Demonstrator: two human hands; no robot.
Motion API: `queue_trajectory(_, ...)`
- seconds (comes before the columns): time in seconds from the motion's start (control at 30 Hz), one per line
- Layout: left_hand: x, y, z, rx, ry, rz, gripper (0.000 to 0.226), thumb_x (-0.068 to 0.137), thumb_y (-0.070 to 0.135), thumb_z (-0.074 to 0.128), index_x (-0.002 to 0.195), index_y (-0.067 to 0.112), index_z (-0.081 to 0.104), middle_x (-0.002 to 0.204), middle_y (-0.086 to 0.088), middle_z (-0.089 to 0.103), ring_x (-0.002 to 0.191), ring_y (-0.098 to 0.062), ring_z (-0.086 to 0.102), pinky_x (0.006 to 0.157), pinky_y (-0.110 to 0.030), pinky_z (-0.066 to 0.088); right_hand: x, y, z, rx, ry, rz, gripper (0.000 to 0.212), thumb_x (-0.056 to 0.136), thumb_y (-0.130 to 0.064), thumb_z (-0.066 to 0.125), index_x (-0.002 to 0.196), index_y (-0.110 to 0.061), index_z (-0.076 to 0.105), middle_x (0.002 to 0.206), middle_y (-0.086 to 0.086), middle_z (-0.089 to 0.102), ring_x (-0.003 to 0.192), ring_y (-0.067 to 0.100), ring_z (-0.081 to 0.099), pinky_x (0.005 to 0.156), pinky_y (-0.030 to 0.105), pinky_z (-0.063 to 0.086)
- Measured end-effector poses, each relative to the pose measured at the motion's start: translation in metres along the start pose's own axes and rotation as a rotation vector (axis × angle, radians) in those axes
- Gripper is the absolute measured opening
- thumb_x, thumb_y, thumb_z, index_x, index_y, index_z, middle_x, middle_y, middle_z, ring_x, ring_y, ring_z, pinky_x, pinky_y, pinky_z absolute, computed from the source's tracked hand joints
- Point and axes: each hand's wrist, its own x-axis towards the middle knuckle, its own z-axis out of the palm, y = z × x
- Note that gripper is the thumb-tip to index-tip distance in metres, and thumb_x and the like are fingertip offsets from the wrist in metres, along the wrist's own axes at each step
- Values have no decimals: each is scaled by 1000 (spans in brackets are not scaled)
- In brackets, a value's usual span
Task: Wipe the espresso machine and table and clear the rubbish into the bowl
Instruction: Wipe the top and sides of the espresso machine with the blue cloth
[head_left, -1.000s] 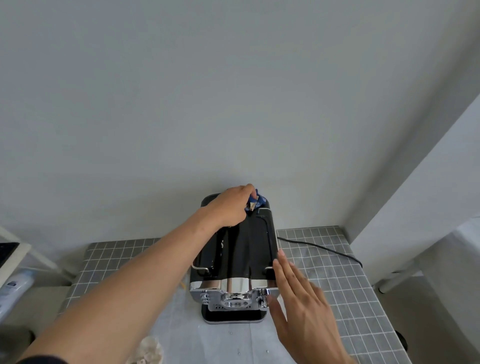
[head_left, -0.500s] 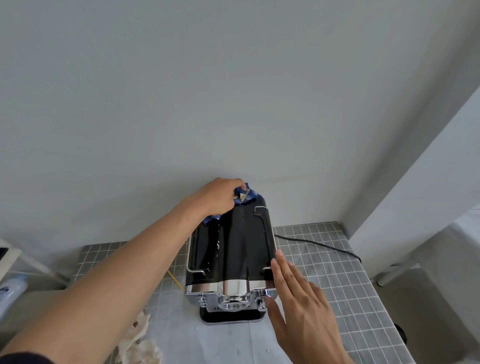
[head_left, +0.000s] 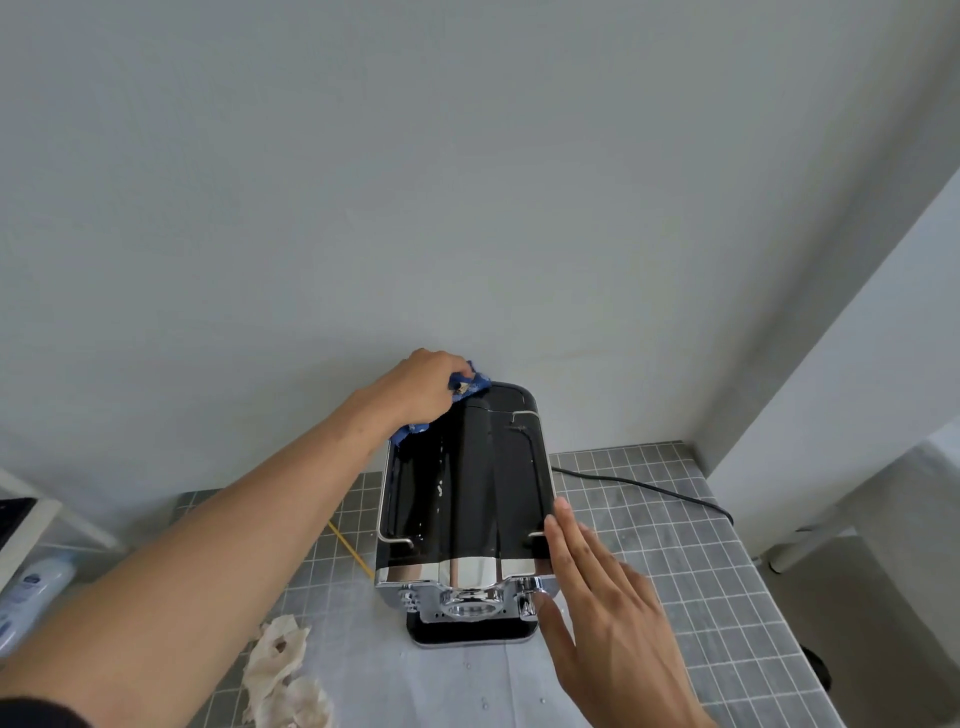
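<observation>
At lower right, the right hand (head_left: 602, 608) lies flat and open against the espresso machine (head_left: 465, 499) at frame centre, likely steadying it, crumpled paper rubbish (head_left: 283, 675) lies lower left on the tiled table (head_left: 675, 561) (no bowl in view), and farther back the left hand (head_left: 415, 387) grips a blue cloth (head_left: 470, 387), wiping the machine's rear top.

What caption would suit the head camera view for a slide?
Left hand wipes the espresso machine's rear top with a blue cloth while the right hand steadies its side.
</observation>
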Motion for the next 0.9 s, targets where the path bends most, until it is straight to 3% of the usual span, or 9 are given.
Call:
queue_trajectory(0.07, 7, 16, 6, -44, -26, 63, 49, 94, -3, 43, 129, 21, 68, 111, -8, 64, 87, -24, 60, 77, -34, 50, 0, 0, 0, 4, -3, -1, 67, 97, -49, 45, 157, -23, 30, 167, -8, 18, 146, 14, 37, 105, 41, 50)
queue_trajectory(0.17, 14, 36, 13, -48, -113, 142, 49, 97, 1, 42, 131, 25, 67, 112, -5, 65, 88, -23, 57, 74, -31, 41, 0, 1, -2, 5, -11, -8, 69, 98, -50, 44, 159, -23, 26, 168, -8, 15, 147, 14, 35, 106, 41, 49)
queue_trajectory(0.3, 10, 29, 15, -8, -125, 158, 60, 89, -4, 43, 132, 31, 65, 114, 1, 67, 96, -26, 61, 86, -44, 52, 0, -1, -5, 1, -17, -24, 70, 99, -49, 43, 159, -22, 23, 169, -8, 12, 148, 14, 33, 107, 41, 48)
queue_trajectory(0.43, -1, 6, 2, -34, -77, 83, 67, 86, -7, 38, 133, 34, 64, 113, -5, 68, 79, -31, 68, 67, -46, 61, -1, -1, -6, 8, -40, -23, 71, 100, -50, 41, 161, -22, 17, 169, -8, 6, 150, 13, 27, 110, 41, 45)
queue_trajectory(0.57, -10, -16, -10, 32, -58, 6, 67, 89, -11, 41, 138, 28, 62, 111, -8, 67, 81, -24, 63, 76, -38, 57, -1, 0, -6, 10, -52, -22, 72, 100, -52, 39, 161, -24, 13, 169, -9, 3, 151, 12, 25, 111, 42, 45)
queue_trajectory(0.7, -20, -40, -17, 122, -46, -56, 58, 87, -9, 43, 123, 25, 72, 96, -8, 69, 82, -29, 64, 74, -43, 54, -1, -1, -6, 17, -54, -19, 71, 101, -52, 37, 161, -25, 12, 169, -11, 1, 152, 10, 22, 113, 39, 42)
queue_trajectory(0.8, -27, -49, -19, 126, -50, -92, 60, 87, -11, 41, 130, 21, 69, 98, -11, 66, 82, -30, 62, 74, -41, 53, -1, -1, -6, 29, -56, -19, 71, 100, -52, 35, 161, -25, 10, 169, -12, -2, 152, 10, 19, 114, 39, 41)
queue_trajectory(0.9, -27, -44, -19, 38, -61, -102, 58, 95, -6, 37, 140, 21, 61, 105, -9, 57, 72, -19, 56, 60, -30, 45, -1, -1, -4, 36, -48, -12, 72, 100, -52, 37, 161, -25, 11, 169, -12, -1, 151, 11, 23, 113, 39, 41)
